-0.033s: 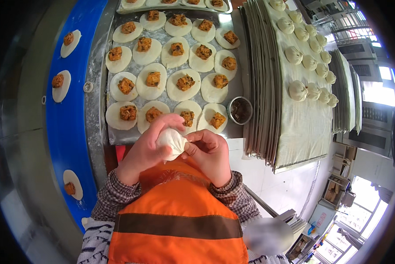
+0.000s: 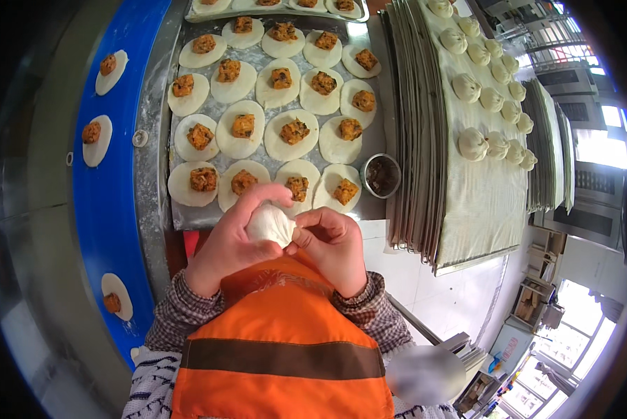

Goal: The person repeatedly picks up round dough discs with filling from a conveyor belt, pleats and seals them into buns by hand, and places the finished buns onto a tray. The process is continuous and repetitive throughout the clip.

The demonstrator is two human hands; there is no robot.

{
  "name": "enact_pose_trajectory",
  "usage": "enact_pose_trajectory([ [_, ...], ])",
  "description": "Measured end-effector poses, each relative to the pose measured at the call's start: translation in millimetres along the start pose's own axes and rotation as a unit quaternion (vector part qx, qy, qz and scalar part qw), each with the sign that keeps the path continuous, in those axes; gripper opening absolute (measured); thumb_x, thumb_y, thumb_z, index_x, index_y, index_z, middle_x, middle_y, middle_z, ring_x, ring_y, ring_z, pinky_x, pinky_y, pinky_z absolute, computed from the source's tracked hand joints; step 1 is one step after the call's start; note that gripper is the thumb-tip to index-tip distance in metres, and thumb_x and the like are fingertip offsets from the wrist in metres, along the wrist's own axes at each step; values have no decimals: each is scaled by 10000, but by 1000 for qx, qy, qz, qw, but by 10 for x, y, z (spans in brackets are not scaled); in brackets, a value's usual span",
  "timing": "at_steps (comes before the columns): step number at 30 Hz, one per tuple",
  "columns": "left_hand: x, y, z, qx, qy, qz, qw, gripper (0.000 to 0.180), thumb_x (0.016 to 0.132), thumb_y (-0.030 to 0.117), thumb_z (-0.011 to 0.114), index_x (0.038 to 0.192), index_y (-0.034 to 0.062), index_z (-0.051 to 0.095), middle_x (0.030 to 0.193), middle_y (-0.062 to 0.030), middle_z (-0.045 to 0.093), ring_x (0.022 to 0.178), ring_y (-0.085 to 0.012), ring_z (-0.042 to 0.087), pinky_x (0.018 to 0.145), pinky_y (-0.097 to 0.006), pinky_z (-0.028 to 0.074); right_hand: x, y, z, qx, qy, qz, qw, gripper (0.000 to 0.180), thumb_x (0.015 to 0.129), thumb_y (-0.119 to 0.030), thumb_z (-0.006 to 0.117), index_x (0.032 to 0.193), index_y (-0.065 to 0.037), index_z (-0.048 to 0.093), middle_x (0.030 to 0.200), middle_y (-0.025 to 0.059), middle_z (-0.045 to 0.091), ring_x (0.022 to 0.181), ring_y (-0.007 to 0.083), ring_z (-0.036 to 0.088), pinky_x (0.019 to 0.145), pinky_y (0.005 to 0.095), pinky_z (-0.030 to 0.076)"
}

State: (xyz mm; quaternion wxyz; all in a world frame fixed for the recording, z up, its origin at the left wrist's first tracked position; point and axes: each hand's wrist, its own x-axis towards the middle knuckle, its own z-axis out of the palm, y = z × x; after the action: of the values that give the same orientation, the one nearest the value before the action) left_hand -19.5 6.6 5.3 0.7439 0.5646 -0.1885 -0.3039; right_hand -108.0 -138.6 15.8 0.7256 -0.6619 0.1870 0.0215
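Observation:
My left hand (image 2: 224, 248) cups a white dough bun (image 2: 270, 225) from the left and below. My right hand (image 2: 336, 244) pinches the bun's right edge with its fingertips. Both hands are close to my chest, just in front of a floured metal tray (image 2: 155, 105). On the tray lie several flat dough rounds (image 2: 238, 130), each with a lump of orange-brown filling. The nearest rounds sit right behind my fingers.
A small metal cup (image 2: 382, 174) with dark contents stands at the tray's right corner. To the right is a stack of cloth-lined trays (image 2: 425, 174) carrying several pleated buns (image 2: 472, 143). A blue conveyor belt (image 2: 111, 209) with filled rounds runs along the left.

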Motion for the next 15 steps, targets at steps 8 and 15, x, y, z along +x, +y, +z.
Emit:
enact_pose_trajectory([
  [8, 1, -34, -44, -206, 30, -238, 949, 333, 958, 369, 502, 901, 53, 595, 745, 12, 557, 620, -47, 498, 542, -178, 383, 14, -199, 54, -346, 8, -251, 904, 156, 765, -10, 641, 914, -25, 597, 797, 115, 623, 688, 288, 620, 595, 343, 506],
  [15, 15, -74, 86, -36, 76, -16, 996, 286, 960, 311, 518, 871, 46, 579, 852, 5, 553, 824, -65, 477, 781, -217, 379, 34, -192, 50, -270, 1, -200, 942, 172, 766, -1, 659, 923, -6, 590, 781, 124, 617, 676, 287, 616, 575, 348, 493],
])
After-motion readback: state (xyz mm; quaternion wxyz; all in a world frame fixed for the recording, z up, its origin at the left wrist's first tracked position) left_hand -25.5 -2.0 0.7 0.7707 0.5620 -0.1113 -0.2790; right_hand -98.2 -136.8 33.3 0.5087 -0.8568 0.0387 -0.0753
